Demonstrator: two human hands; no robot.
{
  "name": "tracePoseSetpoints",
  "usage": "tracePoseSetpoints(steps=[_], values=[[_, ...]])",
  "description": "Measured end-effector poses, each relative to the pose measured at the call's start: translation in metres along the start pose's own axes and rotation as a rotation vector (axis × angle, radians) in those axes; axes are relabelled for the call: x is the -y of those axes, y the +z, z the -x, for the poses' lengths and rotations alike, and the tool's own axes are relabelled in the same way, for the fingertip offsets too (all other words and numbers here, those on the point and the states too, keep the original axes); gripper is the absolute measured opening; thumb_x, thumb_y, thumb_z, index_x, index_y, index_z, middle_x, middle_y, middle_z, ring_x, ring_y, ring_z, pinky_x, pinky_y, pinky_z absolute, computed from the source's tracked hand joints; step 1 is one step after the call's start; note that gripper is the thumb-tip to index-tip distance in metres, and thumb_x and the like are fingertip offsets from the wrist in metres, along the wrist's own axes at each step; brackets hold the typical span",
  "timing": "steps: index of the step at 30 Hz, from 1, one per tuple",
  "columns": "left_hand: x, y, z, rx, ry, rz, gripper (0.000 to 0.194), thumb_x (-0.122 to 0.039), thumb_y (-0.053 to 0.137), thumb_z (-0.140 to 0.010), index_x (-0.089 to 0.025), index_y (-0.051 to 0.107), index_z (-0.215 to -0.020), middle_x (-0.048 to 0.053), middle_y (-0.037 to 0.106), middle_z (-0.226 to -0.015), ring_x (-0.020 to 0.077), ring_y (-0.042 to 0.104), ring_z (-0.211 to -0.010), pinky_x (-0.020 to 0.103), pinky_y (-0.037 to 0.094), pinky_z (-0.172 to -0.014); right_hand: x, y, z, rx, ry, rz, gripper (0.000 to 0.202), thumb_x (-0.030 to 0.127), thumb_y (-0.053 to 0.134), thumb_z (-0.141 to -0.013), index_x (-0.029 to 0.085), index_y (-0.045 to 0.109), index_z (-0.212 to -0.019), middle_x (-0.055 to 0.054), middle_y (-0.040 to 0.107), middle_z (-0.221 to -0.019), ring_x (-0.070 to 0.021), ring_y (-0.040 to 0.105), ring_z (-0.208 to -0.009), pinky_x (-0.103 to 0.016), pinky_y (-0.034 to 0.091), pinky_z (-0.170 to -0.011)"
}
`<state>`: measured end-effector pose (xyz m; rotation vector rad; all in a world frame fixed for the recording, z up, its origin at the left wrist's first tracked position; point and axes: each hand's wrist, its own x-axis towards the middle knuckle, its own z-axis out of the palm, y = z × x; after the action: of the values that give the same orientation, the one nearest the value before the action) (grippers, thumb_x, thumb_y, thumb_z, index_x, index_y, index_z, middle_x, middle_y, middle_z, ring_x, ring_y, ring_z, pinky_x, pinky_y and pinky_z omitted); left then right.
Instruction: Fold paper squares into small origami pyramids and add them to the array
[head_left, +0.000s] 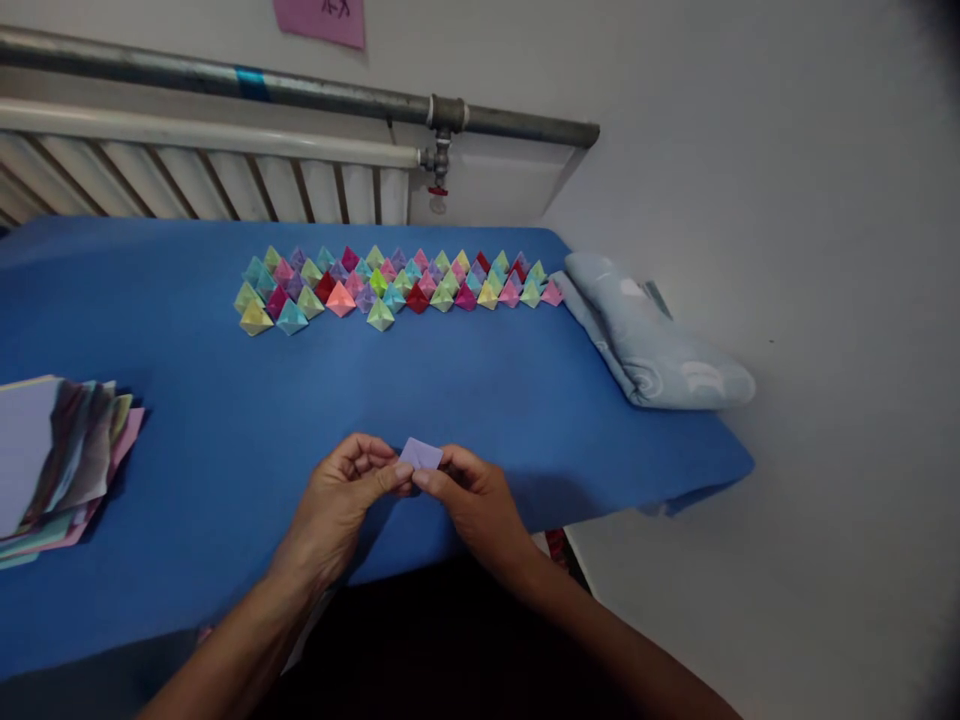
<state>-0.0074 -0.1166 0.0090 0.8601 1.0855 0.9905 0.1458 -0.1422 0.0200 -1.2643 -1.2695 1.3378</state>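
Note:
Between my two hands is a small folded piece of lilac paper (pixel 422 454), held just above the near part of the table. My left hand (pixel 351 490) pinches its left side between thumb and fingers. On the other side, my right hand (pixel 471 492) grips the lower right of the paper, its thumb lying on the front. Both thumb tips nearly meet at the lower edge. Farther back stand rows of folded paper pieces (pixel 381 316) in many colours, each shaped like a small pointed pyramid.
A blue cloth (pixel 225 440) covers the table. At the left lies a stack of coloured paper sheets (pixel 22 450). A folded grey-blue patterned fabric (pixel 660 350) rests at the right by the wall. Behind the table are a white radiator (pixel 210 180) and a metal pipe (pixel 337 95).

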Motion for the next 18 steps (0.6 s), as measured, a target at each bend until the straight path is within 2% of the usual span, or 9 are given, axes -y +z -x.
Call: tracePoseSetpoints(steps=[2,4,7,9,11,14,16,18], values=[[-0.005,-0.006,-0.001,0.076,-0.009,-0.069,0.023,-0.028,0.075,-0.067,-0.02,0.06,-0.082,-0.003,0.067,-0.067,0.012,0.064,-0.062,0.028,0.052,-0.066,0.0,-0.002,0.0,0.005,-0.034,0.139,0.012,0.026,0.056,-0.087,0.022,0.059,-0.076,0.001,0.066,-0.073,-0.0146,0.063,-0.073,-0.028,0.05,-0.069],[-0.015,-0.012,-0.003,0.195,0.033,-0.251,0.022,-0.03,0.072,-0.072,-0.02,0.065,-0.09,-0.001,0.07,-0.077,0.0139,0.065,-0.071,0.029,0.052,-0.07,-0.001,-0.006,0.0,0.018,-0.11,0.341,0.015,0.025,0.056,-0.088,0.021,0.059,-0.074,0.002,0.061,-0.068,-0.0126,0.057,-0.066,-0.025,0.044,-0.063],[-0.033,-0.019,-0.006,0.356,0.225,-0.631,0.012,-0.03,0.063,-0.082,-0.022,0.069,-0.087,-0.001,0.071,-0.083,0.0151,0.064,-0.078,0.03,0.051,-0.074,-0.002,-0.012,-0.003,0.065,-0.291,0.601,0.018,0.024,0.056,-0.089,0.019,0.058,-0.073,0.002,0.058,-0.067,-0.012,0.051,-0.065,-0.025,0.039,-0.064],[-0.037,-0.02,-0.008,0.406,0.412,-0.85,0.012,-0.026,0.057,-0.086,-0.022,0.068,-0.085,-0.001,0.069,-0.08,0.015,0.063,-0.076,0.029,0.05,-0.073,-0.004,-0.015,-0.005,0.081,-0.424,0.73,0.017,0.023,0.053,-0.092,0.019,0.06,-0.077,0.0,0.062,-0.071,-0.0134,0.051,-0.068,-0.027,0.038,-0.068],[-0.033,-0.019,-0.01,0.385,0.649,-1.034,0.014,-0.022,0.053,-0.089,-0.021,0.066,-0.086,0.0,0.068,-0.081,0.0161,0.063,-0.077,0.031,0.049,-0.073,-0.009,-0.018,-0.009,0.055,-0.556,0.871,0.016,0.021,0.049,-0.093,0.018,0.061,-0.083,-0.003,0.065,-0.077,-0.0157,0.051,-0.072,-0.03,0.037,-0.071],[-0.015,-0.017,-0.015,0.267,1.01,-1.242,0.017,-0.016,0.048,-0.093,-0.018,0.064,-0.089,0.005,0.069,-0.088,0.0198,0.062,-0.082,0.036,0.049,-0.075,-0.018,-0.023,-0.016,-0.014,-0.732,1.09,0.017,0.019,0.048,-0.093,0.017,0.064,-0.088,-0.005,0.068,-0.083,-0.0186,0.049,-0.075,-0.033,0.034,-0.071],[-0.003,-0.016,-0.018,0.179,1.172,-1.314,0.016,-0.014,0.048,-0.094,-0.015,0.064,-0.091,0.009,0.07,-0.092,0.0212,0.062,-0.085,0.037,0.048,-0.076,-0.025,-0.027,-0.021,-0.043,-0.8,1.195,0.017,0.02,0.049,-0.094,0.018,0.066,-0.09,-0.005,0.068,-0.083,-0.0191,0.047,-0.074,-0.034,0.032,-0.07],[0.007,-0.016,-0.018,0.117,1.243,-1.351,0.014,-0.012,0.05,-0.094,-0.013,0.064,-0.092,0.01,0.07,-0.092,0.0214,0.061,-0.084,0.037,0.048,-0.075,-0.031,-0.029,-0.025,-0.044,-0.818,1.258,0.016,0.021,0.05,-0.094,0.019,0.067,-0.093,-0.004,0.069,-0.085,-0.019,0.047,-0.075,-0.035,0.03,-0.07]])
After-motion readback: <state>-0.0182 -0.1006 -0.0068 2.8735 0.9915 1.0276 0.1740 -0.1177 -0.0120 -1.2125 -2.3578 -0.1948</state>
